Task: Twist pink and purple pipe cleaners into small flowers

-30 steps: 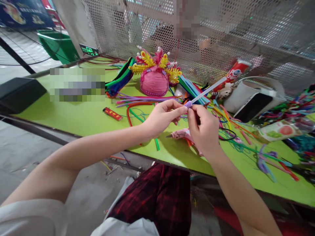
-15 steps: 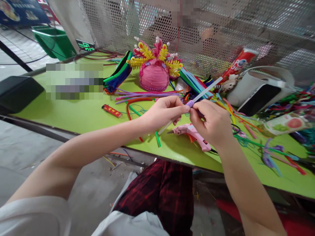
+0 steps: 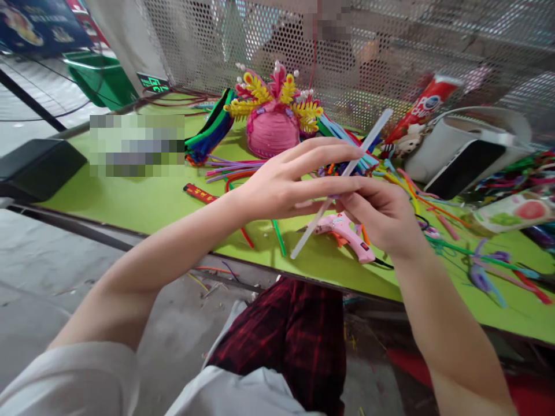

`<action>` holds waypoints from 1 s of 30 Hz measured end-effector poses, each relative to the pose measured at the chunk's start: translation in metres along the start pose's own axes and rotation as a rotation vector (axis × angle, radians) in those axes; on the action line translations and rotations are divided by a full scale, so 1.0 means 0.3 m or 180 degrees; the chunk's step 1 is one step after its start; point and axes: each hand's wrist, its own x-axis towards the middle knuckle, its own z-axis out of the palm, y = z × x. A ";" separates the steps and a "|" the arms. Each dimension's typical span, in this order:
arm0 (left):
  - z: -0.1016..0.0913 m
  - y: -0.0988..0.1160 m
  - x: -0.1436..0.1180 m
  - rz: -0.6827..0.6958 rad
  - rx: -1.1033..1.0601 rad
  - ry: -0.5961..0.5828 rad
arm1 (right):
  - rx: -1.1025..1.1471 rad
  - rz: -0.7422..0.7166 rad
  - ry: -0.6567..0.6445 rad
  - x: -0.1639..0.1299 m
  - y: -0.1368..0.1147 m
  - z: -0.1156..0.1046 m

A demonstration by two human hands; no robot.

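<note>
A long translucent white glue stick (image 3: pixel 375 136) slants across the space between my hands, its lower end above the table. My right hand (image 3: pixel 381 211) is closed in a pinch at the stick's middle, where a bit of purple pipe cleaner (image 3: pixel 333 197) shows between the fingers. My left hand (image 3: pixel 290 179) has its fingers stretched out and spread, passing across the stick and reaching my right fingertips. Its thumb is hidden. Under the hands lies a pink glue gun (image 3: pixel 353 240) with a black cord. A short green pipe cleaner (image 3: pixel 278 238) lies to its left.
Behind my hands stands a pink headpiece (image 3: pixel 272 134) with yellow leaf shapes and pearls. Bundles of pipe cleaners (image 3: pixel 210 130) flank it. A red snack can (image 3: pixel 425 107), a white container (image 3: pixel 451 136) and a phone (image 3: pixel 466 167) stand right. A black box (image 3: pixel 41 167) sits left.
My left hand has loosened its pinch on the purple coil and straightened its fingers across the stick. The stick now tilts more steeply. My right hand stays pinched near the stick's middle.
</note>
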 end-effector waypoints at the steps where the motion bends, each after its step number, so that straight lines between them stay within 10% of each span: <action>1: 0.003 0.003 -0.001 0.0165 0.0022 0.0028 | 0.0052 0.0047 -0.0029 -0.002 -0.006 0.003; 11: -0.022 0.077 0.029 -0.1359 -0.1535 0.0308 | -0.1022 -0.0294 -0.0042 -0.010 -0.059 -0.004; 23: 0.019 0.102 0.026 -0.2167 -0.2913 0.0377 | -0.3637 -0.2418 0.0698 0.034 -0.029 0.003; 30: 0.017 0.099 0.035 -0.2817 -0.3298 0.0142 | -0.4028 -0.2707 0.0824 0.058 0.057 -0.033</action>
